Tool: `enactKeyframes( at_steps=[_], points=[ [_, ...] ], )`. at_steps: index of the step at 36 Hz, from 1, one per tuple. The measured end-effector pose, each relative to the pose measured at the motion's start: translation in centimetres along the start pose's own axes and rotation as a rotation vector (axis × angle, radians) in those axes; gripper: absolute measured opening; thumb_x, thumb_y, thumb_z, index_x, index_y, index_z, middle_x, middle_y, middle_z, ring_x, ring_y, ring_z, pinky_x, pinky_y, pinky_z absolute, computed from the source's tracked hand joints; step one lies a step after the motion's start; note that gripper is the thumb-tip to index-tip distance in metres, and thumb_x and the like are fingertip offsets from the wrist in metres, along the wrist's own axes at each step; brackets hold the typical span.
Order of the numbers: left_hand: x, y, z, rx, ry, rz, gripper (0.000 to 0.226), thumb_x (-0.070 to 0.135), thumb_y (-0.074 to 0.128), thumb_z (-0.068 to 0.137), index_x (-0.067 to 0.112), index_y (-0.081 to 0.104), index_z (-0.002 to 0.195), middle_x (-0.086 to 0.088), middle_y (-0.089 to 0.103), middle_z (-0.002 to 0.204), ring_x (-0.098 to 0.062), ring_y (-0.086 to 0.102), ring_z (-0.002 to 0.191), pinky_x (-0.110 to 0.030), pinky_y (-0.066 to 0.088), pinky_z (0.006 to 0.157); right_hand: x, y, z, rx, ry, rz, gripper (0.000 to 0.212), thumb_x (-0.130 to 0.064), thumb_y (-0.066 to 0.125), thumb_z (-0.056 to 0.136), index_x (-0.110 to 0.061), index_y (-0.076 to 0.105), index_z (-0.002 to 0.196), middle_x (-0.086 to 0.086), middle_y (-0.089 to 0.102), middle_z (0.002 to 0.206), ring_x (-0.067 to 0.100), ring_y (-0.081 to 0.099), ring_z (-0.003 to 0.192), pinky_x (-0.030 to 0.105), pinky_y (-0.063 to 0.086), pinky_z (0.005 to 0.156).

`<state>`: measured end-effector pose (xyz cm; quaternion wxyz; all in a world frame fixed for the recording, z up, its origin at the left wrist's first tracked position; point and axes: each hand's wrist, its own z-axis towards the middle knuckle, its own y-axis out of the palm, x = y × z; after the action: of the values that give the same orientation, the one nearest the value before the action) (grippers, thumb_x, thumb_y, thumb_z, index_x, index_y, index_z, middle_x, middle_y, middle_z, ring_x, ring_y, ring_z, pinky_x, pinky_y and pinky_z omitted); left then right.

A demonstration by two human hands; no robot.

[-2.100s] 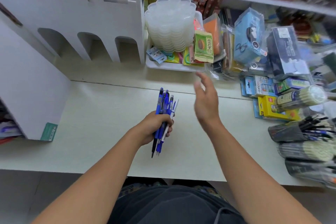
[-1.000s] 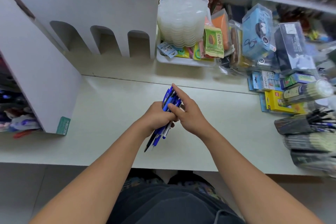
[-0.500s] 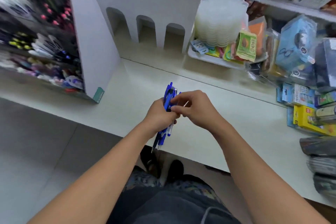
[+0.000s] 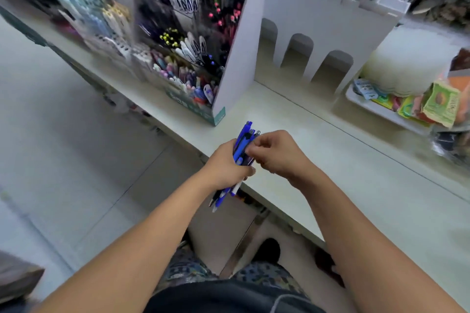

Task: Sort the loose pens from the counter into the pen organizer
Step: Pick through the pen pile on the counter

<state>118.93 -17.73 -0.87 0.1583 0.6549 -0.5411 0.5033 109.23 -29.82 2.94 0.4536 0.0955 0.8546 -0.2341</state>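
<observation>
A stationery shop: a tiered display rack crowded with pens stands on a long counter, beside packaged goods on shelves.

Both forearms are bare from the bottom edge of the frame up to the wrists, with no sleeve, watch, bracelet or ring visible on them. The left hand and the right hand are ungloved. Low in the frame the person wears a dark, near-black fabric top, smooth and plain, with a thin pale cord or seam line curving across its right side. Below that, patterned trousers or shorts show a busy print of blue, grey and yellowish specks; the blur makes the exact pattern hard to read. A dark rounded shoe shows near the floor.
</observation>
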Motion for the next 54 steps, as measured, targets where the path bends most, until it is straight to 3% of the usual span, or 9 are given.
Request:
enactKeyframes(
  at_steps=[4,7,12,21,26,33,41,47,54],
  points=[
    [-1.7,-3.1,-0.1,-0.106,-0.001,-0.089,0.027,0.006,0.076,0.084,0.021,0.053,0.087,0.002,0.055,0.073,0.0,0.053,0.051,-0.012,0.044,0.053,-1.8,1.6,0.9,0.084,-0.014,0.144,0.018,-0.009,0.058,0.096,-0.001,0.066,0.081,0.003,0.05,0.057,0.016,0.04,0.052,0.024,0.033,0.046],
    [-3.3,-5.9,0.0,-0.175,-0.028,-0.185,0.022,0.011,0.075,0.085,0.021,0.057,0.09,-0.002,0.059,0.076,-0.013,0.057,0.064,-0.026,0.049,0.065,-3.5,4.2,1.6,0.107,-0.042,0.184,0.012,-0.008,0.056,0.099,-0.004,0.065,0.092,0.004,0.052,0.061,0.014,0.041,0.051,0.023,0.032,0.045],
    [-5.8,-13.0,0.1,-0.261,-0.084,-0.371,0.017,0.006,0.072,0.089,0.008,0.058,0.099,-0.009,0.06,0.073,-0.022,0.057,0.065,-0.037,0.054,0.069,-6.1,8.0,3.5,0.495,0.063,0.51,0.011,-0.016,0.056,0.101,-0.014,0.067,0.101,0.003,0.059,0.082,0.013,0.047,0.06,0.025,0.036,0.051],
    [-5.4,-25.7,2.1,-0.647,-0.064,-0.539,0.042,0.004,0.076,0.071,0.003,0.054,0.107,-0.004,0.052,0.069,-0.012,0.049,0.054,-0.022,0.045,0.051,-12.2,16.2,7.0,0.128,0.039,0.568,0.019,-0.021,0.058,0.102,-0.014,0.075,0.097,0.007,0.07,0.092,0.014,0.061,0.075,0.027,0.043,0.068],
    [-3.8,-29.4,5.2,-0.775,-0.004,-0.502,0.021,0.0,0.07,0.076,0.009,0.062,0.093,-0.004,0.051,0.069,-0.013,0.046,0.053,-0.023,0.04,0.05,-14.4,16.6,10.0,0.169,-0.006,0.594,0.027,-0.023,0.058,0.1,-0.002,0.074,0.107,0.012,0.066,0.094,0.016,0.056,0.076,0.026,0.042,0.066],
    [-1.6,-32.0,8.3,-0.651,-0.032,-0.353,0.021,0.003,0.073,0.074,0.005,0.056,0.085,-0.007,0.055,0.069,-0.015,0.05,0.052,-0.023,0.043,0.048,-17.1,16.8,14.5,0.279,-0.159,0.533,0.025,-0.017,0.06,0.101,0.001,0.075,0.096,0.024,0.075,0.091,0.023,0.068,0.078,0.035,0.053,0.078],
    [0.2,-36.1,12.5,-0.648,0.011,-0.281,0.023,-0.001,0.076,0.081,0.006,0.055,0.087,-0.005,0.053,0.066,-0.016,0.051,0.054,-0.025,0.045,0.049,-20.3,17.9,19.1,0.597,-0.25,0.393,0.031,-0.035,0.055,0.098,-0.009,0.068,0.087,0.021,0.066,0.082,0.029,0.055,0.07,0.047,0.049,0.071],
    [0.9,-37.0,15.5,-0.826,0.023,-0.241,0.023,0.007,0.072,0.076,0.009,0.052,0.087,0.0,0.053,0.06,-0.014,0.049,0.049,-0.022,0.039,0.043,-21.8,16.9,20.3,0.901,-0.188,0.43,0.024,-0.026,0.054,0.102,-0.015,0.062,0.083,0.005,0.058,0.071,0.015,0.051,0.068,0.037,0.042,0.067],
    [1.2,-38.2,18.1,-1.052,0.111,-0.167,0.028,-0.001,0.073,0.085,0.01,0.048,0.089,0.001,0.053,0.061,-0.015,0.05,0.051,-0.026,0.043,0.048,-24.7,18.2,19.8,0.637,-0.001,0.822,0.032,-0.034,0.06,0.1,-0.019,0.069,0.074,0.004,0.073,0.076,0.019,0.072,0.069,0.026,0.054,0.061]
  ],
)
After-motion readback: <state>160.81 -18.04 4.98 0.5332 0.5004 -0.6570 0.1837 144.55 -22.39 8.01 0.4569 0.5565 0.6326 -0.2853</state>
